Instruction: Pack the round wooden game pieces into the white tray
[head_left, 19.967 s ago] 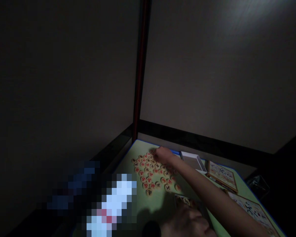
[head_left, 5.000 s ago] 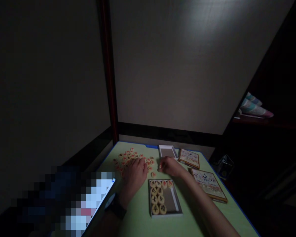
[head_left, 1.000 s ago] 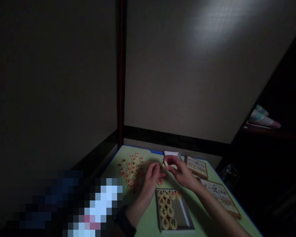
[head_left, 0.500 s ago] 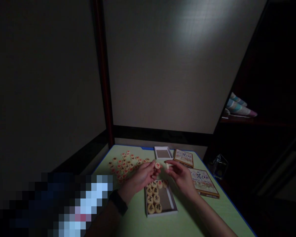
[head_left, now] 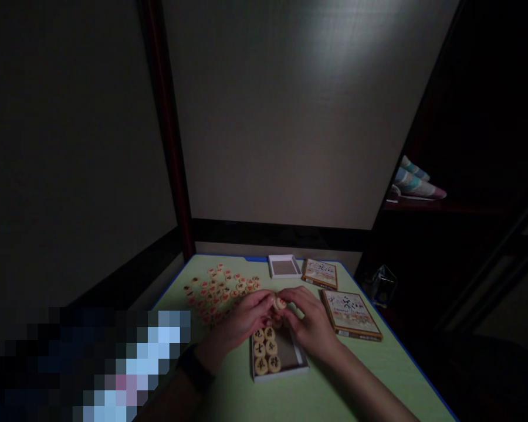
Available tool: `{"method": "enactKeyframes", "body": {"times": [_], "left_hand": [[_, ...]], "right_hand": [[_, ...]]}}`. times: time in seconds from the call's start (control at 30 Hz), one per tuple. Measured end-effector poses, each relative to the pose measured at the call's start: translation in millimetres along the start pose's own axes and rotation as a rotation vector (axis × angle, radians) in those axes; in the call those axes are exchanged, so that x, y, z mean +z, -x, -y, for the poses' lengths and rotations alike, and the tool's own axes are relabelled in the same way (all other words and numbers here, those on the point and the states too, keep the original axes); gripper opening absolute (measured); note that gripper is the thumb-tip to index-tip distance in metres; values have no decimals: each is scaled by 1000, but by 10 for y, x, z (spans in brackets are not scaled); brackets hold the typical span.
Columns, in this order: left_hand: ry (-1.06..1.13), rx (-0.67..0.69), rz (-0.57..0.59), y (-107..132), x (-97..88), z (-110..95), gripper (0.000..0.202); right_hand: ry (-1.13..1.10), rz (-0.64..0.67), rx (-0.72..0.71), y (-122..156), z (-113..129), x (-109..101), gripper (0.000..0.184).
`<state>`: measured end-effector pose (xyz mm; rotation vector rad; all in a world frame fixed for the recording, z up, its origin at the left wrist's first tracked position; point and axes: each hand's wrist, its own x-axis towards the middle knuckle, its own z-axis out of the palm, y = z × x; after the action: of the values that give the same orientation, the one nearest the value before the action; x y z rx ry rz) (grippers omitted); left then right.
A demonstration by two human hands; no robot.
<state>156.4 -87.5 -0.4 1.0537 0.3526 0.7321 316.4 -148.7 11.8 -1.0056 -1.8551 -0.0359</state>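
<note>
Resting on the green table [head_left: 268, 404], the shallow tray [head_left: 288, 353] is partly filled, its far end screened by the left hand [head_left: 250, 315] and right hand [head_left: 310, 319]; crowded fingertips letting go unevenly could, in this assessment, drop their load askew onto the black-marked pieces [head_left: 270, 348]. Both hands are drawn together, thumbs and fingertips pinching at a red-marked piece [head_left: 280, 303], which lies between them, apparently raised over the tray's far end; which hand bears its weight cannot be told.
</note>
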Motion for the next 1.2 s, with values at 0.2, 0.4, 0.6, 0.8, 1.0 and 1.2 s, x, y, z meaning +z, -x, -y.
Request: {"method": "enactKeyframes", "body": {"times": [0.2,0.4,0.6,0.8,1.0,1.2], "left_hand": [[-313,8,-19,-57,-84,4,40],[-1191,216,-444,-74,-288,-108,37],[-1865,113,-436,75,-187,-153,40],[-1964,-2,-358,103,-108,-148,46],[-1946,-25,-361,111,-70,-140,45],[-1901,-64,-347,125,-26,-146,45]], "right_hand": [[18,109,87,-23,-2,-94,15],[113,497,186,-53,48,-302,23],[275,746,211,17,147,-222,33],[325,807,218,46,150,-131,27],[312,807,218,49,108,-139,35],[277,782,225,57,65,-111,30]]}}
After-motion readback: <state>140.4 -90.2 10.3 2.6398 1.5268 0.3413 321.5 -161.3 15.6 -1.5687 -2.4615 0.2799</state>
